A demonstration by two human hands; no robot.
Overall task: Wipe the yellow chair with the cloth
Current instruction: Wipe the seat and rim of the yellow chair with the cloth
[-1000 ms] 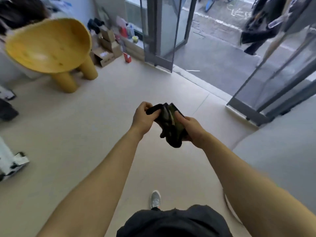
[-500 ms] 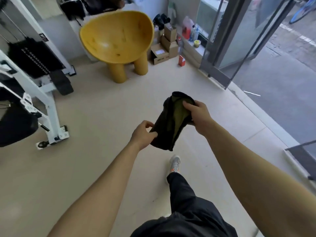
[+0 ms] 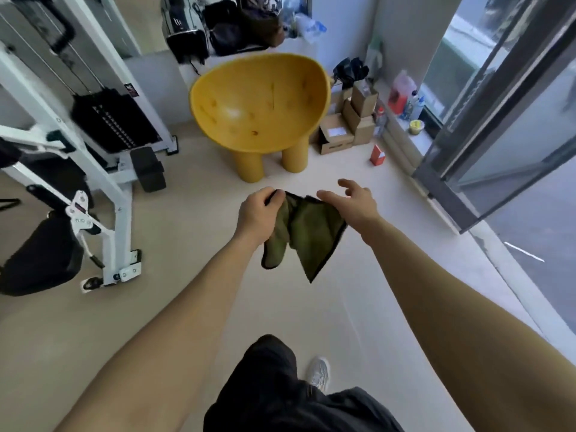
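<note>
The yellow chair is a round bowl-shaped seat on thick stubby legs, standing straight ahead on the pale floor. Between me and it hangs an olive-green cloth with a dark edge, half unfolded. My left hand grips its upper left corner in a closed fist. My right hand holds the cloth's upper right edge under the thumb, with the fingers spread forward. Both hands are short of the chair's legs and do not touch the chair.
A white weight machine with a black stack and pads stands at the left. Cardboard boxes, a red carton and bottles crowd the chair's right side. A glass door frame runs along the right. Bags sit behind the chair.
I have walked closer and the chair is now straight ahead and larger. The cloth has opened from a bunched wad into a spread sheet, with my left hand raised to its top corner.
</note>
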